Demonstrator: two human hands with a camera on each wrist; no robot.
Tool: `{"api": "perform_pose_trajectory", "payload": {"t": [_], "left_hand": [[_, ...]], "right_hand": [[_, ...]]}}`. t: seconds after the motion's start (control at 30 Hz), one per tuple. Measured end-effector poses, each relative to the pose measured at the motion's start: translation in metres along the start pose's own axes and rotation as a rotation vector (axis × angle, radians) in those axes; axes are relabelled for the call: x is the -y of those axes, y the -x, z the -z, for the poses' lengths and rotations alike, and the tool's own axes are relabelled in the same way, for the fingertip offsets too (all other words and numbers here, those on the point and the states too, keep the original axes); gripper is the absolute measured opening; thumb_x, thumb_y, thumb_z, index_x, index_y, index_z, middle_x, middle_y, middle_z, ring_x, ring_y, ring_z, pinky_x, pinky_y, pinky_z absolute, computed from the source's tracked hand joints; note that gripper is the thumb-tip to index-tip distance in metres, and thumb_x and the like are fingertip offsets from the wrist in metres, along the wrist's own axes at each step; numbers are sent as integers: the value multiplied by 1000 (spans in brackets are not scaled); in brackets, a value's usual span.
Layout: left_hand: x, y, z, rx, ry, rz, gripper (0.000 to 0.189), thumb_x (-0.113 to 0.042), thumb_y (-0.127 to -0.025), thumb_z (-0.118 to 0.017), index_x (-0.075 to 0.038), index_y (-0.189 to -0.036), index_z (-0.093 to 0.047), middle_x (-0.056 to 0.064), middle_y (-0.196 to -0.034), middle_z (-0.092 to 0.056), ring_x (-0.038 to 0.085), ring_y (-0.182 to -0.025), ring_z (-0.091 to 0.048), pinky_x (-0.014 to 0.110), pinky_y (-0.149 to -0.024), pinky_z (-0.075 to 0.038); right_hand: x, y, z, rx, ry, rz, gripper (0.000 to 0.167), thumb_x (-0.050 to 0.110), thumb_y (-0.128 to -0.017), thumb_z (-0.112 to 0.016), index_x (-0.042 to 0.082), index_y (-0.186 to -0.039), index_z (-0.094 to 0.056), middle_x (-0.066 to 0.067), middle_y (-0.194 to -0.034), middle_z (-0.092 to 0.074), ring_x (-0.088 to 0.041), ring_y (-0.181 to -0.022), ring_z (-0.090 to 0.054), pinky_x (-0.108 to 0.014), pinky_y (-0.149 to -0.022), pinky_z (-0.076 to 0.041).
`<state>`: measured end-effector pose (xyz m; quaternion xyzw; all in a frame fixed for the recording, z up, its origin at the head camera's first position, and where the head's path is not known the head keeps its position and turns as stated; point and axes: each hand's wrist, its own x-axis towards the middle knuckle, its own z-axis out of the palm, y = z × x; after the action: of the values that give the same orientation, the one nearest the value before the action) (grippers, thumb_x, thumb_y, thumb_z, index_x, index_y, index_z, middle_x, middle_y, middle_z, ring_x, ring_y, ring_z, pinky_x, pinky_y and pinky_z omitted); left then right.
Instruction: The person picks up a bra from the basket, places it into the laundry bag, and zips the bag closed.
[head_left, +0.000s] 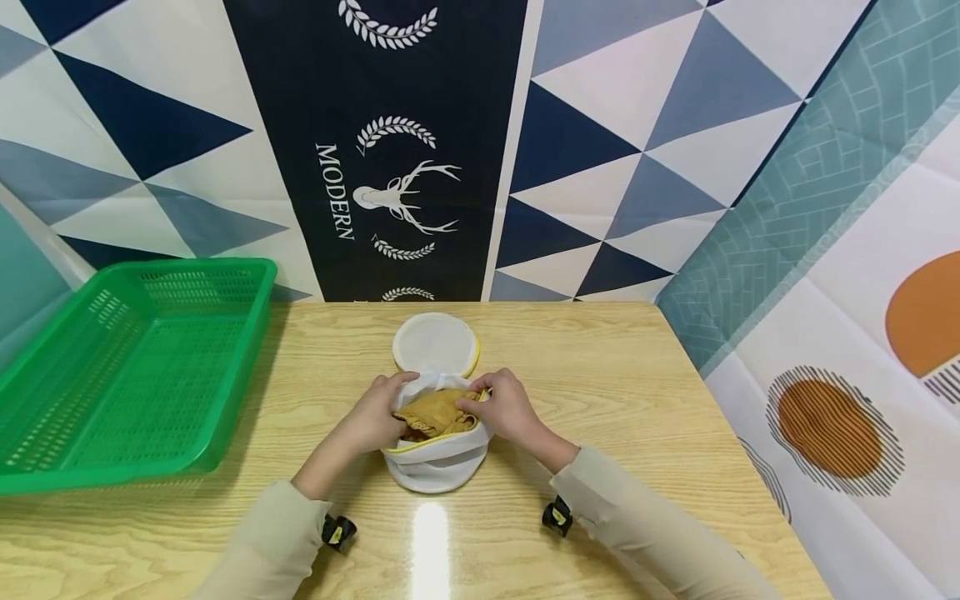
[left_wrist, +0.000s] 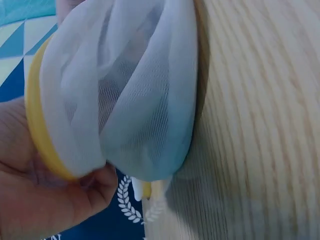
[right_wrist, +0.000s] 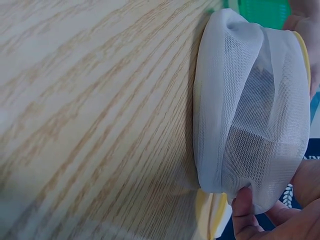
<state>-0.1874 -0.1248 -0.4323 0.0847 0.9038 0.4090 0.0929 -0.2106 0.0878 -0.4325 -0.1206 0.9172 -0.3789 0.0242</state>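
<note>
A white mesh laundry bag [head_left: 437, 467] with yellow trim stands on the table, its round lid [head_left: 435, 343] flipped back behind it. Inside the bag's mouth lies a bunched mustard-yellow garment [head_left: 438, 410] with a lacy edge. My left hand [head_left: 375, 415] grips the bag's left rim, some fingers hidden inside; the left wrist view shows the mesh wall [left_wrist: 145, 110] beside that hand. At the right rim, my right hand [head_left: 510, 407] pinches the bag's edge, with its thumb and fingertips over the garment. In the right wrist view a fingertip [right_wrist: 243, 200] presses into the mesh from outside.
A green plastic basket [head_left: 217, 408] with perforated walls sits on the left of the wooden table [head_left: 600, 375]. Patterned cloth [head_left: 585, 167] hangs behind the table's far edge, and another patterned sheet [head_left: 825, 333] borders its right side.
</note>
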Motion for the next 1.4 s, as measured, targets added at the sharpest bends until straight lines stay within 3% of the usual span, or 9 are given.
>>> {"api": "perform_pose_trajectory", "payload": {"t": [0.1, 0.3, 0.4, 0.53, 0.7, 0.9, 1.07, 1.23, 1.4], "left_hand": [[0, -1, 1, 17, 4, 17, 85, 15, -62, -61, -7, -141, -39, 23, -118, -47, 25, -93, -48, 32, -76, -44], [8, 4, 16, 159, 284, 60, 82, -6, -76, -66, -8, -148, -25, 22, -125, -44, 26, -103, -51, 30, -77, -47], [10, 4, 18, 158, 346, 72, 72, -20, -85, -64, -5, -146, -29, 21, -122, -45, 25, -102, -51, 30, -78, -46], [5, 1, 10, 94, 269, 90, 73, -34, -83, -70, -5, -141, -37, 21, -126, -49, 29, -109, -51, 38, -87, -47], [-3, -2, -2, 50, 138, 87, 81, -23, -73, -80, -5, -140, -39, 25, -136, -43, 39, -124, -44, 54, -103, -36], [-6, -4, -7, -5, -5, 69, 80, -11, -69, -81, -6, -138, -41, 24, -123, -47, 34, -110, -49, 52, -97, -41], [-7, -5, -4, -34, -72, 57, 79, -7, -67, -80, -7, -137, -43, 21, -114, -49, 31, -104, -49, 48, -93, -42], [-7, -6, 1, 24, -35, 43, 77, -15, -72, -78, -7, -139, -40, 21, -119, -47, 31, -108, -48, 50, -96, -41], [-8, -10, 0, 45, 71, 83, 75, -44, -83, -67, -4, -140, -38, 27, -137, -39, 40, -126, -42, 55, -103, -35]], "right_hand": [[0, 1, -1, 3, 2, -12, 21, 24, -77, -78, 6, -84, -73, -6, -87, -55, -16, -76, -43, -25, -64, -36], [1, 2, -1, 7, -4, -32, 20, 24, -78, -77, 6, -85, -72, -7, -88, -54, -16, -75, -43, -25, -63, -36], [1, 3, -1, 9, -3, -44, 21, 25, -78, -76, 6, -86, -71, -7, -89, -52, -16, -76, -42, -25, -63, -35], [1, 3, -2, 6, 4, -30, 20, 24, -77, -77, 6, -85, -72, -7, -88, -53, -16, -76, -43, -24, -63, -36], [-1, 1, -2, 23, -8, 6, 19, 24, -76, -78, 7, -82, -73, -6, -83, -57, -15, -72, -44, -23, -60, -37], [-1, -1, 8, 128, -9, 19, 29, 34, -75, -78, 10, -90, -72, -3, -84, -59, -16, -75, -45, -25, -61, -39], [-2, -2, 13, 194, 25, 56, 34, 29, -70, -82, 11, -97, -72, 0, -85, -60, -15, -79, -45, -26, -68, -39], [-4, 0, 10, 158, 72, 52, 34, 24, -70, -83, 10, -98, -71, -2, -89, -55, -15, -80, -43, -26, -68, -39], [-3, 6, 6, 83, 59, 48, 30, 18, -69, -83, 8, -92, -68, -6, -93, -53, -15, -80, -45, -25, -68, -40]]}}
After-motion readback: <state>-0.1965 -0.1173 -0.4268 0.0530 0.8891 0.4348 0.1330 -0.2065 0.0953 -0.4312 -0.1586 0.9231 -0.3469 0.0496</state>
